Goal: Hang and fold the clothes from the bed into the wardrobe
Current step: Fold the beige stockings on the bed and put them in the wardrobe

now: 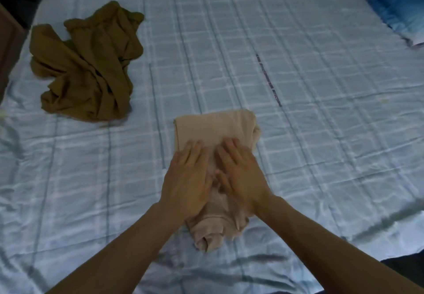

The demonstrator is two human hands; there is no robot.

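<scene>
both my left hand [187, 179] and right hand [241, 174] lie flat, gripping nothing, on the beige top [213, 128], soft and floppy, so I'd lift from under its 12 o'clock fold

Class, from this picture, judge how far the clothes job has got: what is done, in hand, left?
Done: the beige cloth garment is partly folded on the pale blue checked bedsheet. In hand: the left hand and right hand press flat on it. Left: the crumpled olive-brown garment lies unfolded, apart; no wardrobe is in view.
</scene>
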